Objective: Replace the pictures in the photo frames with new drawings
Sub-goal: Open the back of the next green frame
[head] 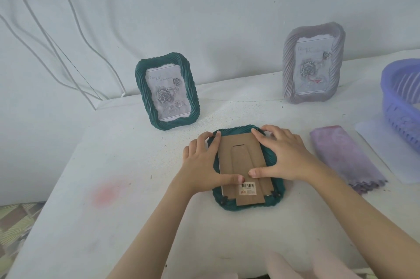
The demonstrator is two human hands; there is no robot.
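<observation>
A dark green photo frame [247, 207] lies face down on the white table, its brown cardboard back [236, 155] with a stand flap and a barcode sticker facing up. My left hand [204, 160] rests on the frame's left side, fingers at the top corner and thumb pressing the cardboard. My right hand [284, 155] lies on the right side, fingers at the top edge, thumb on the cardboard. A second green frame [167, 94] stands upright behind, showing a grey rose picture. A pale purple frame [313, 62] stands at the back right with a similar rose picture.
A folded purple cloth [345, 155] lies right of the flat frame. A purple plastic basket [402, 96] sits at the right edge on a pale sheet [386, 160]. White cables [56, 46] hang on the wall at left. The table [113, 210] has a pink stain near its left edge.
</observation>
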